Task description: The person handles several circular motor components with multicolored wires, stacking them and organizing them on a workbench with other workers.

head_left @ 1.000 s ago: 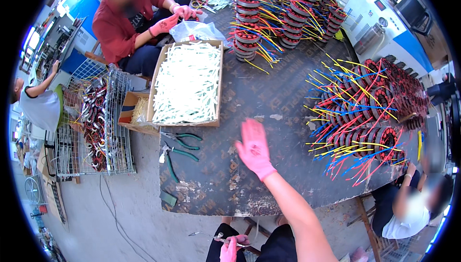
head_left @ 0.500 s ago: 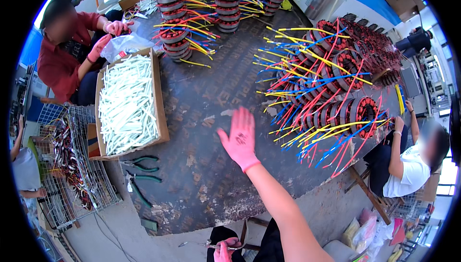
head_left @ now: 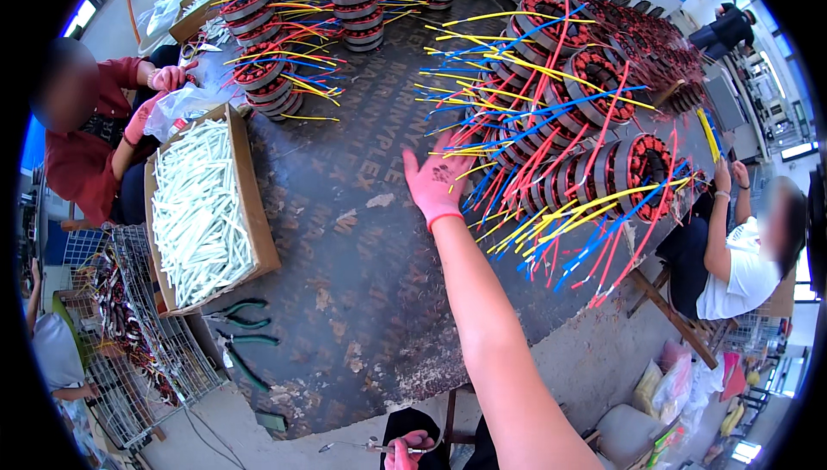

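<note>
My right hand [head_left: 438,181], in a pink glove, lies stretched out over the dark tabletop, fingers spread. Its fingertips reach in among yellow, blue and red lead wires [head_left: 482,147] of several motor stators [head_left: 594,168] with red windings; whether they touch is hard to tell. Down at the lower edge, over my lap, my left hand [head_left: 405,453], also gloved in pink, is closed round a slim metal tool [head_left: 372,446] with a thin bent tip and what looks like a curved hose.
A cardboard box [head_left: 265,250] of white sleeves stands at the table's left. Pliers [head_left: 245,323] lie by the near left edge. More stator stacks [head_left: 357,5] rise at the back. One co-worker [head_left: 90,143] sits at left, another [head_left: 741,255] at right. A wire basket [head_left: 142,341] holds wiring.
My right hand has moved forward and right over the table, up to the wires. The view has shifted slightly. My left hand still holds the metal tool.
</note>
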Motion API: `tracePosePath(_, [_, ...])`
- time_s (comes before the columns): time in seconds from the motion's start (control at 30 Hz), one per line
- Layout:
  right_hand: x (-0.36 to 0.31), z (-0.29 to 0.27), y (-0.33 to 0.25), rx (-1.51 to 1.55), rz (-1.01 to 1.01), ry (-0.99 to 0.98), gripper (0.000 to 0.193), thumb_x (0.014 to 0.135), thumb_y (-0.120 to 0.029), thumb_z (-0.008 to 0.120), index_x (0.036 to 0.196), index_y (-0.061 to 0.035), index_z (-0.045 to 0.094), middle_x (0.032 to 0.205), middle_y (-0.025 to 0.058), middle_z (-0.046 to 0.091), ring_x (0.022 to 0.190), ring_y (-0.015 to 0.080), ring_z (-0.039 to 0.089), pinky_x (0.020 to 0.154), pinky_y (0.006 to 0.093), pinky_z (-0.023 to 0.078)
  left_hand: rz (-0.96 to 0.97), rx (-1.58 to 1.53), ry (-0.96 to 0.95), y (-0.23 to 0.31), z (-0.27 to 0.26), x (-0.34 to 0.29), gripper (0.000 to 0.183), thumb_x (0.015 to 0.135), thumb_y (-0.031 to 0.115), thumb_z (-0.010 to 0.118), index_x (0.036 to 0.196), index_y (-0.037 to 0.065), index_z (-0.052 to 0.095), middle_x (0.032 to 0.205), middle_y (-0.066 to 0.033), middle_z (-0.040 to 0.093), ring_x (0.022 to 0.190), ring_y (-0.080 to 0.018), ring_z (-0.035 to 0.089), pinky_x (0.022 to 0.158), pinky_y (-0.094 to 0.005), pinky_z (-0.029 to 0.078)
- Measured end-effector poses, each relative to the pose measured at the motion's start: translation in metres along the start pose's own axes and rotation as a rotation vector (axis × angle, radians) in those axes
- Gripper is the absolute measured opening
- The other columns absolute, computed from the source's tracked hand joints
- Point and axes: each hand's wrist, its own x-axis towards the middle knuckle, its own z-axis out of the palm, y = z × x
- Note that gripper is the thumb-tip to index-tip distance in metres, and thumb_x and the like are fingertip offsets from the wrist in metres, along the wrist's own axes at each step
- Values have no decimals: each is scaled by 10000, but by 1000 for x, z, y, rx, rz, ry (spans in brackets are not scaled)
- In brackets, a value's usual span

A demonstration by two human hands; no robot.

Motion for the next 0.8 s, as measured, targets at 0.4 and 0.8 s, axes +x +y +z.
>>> tracePosePath(0.4, [-140, -85, 59, -74, 98, -201, 824, 898, -521, 464, 1419, 92, 284, 1475, 313, 265, 1386, 418, 246, 1154, 490, 149, 33, 127, -70, 7, -35, -13, 136, 918, 65, 495, 1041, 52, 549, 996, -101, 669, 910, -301, 613, 770, -415, 463])
tracePosePath(0.8, [-127, -62, -10, 53, -327, -136, 768, 856, -544, 551, 1398, -18, 410, 1452, 158, 407, 1354, 298, 353, 1146, 433, 197, -278, -343, -82, -40, -21, -19, 179, 992, 175, 456, 987, 47, 580, 986, -92, 654, 870, -191, 631, 749, -293, 480])
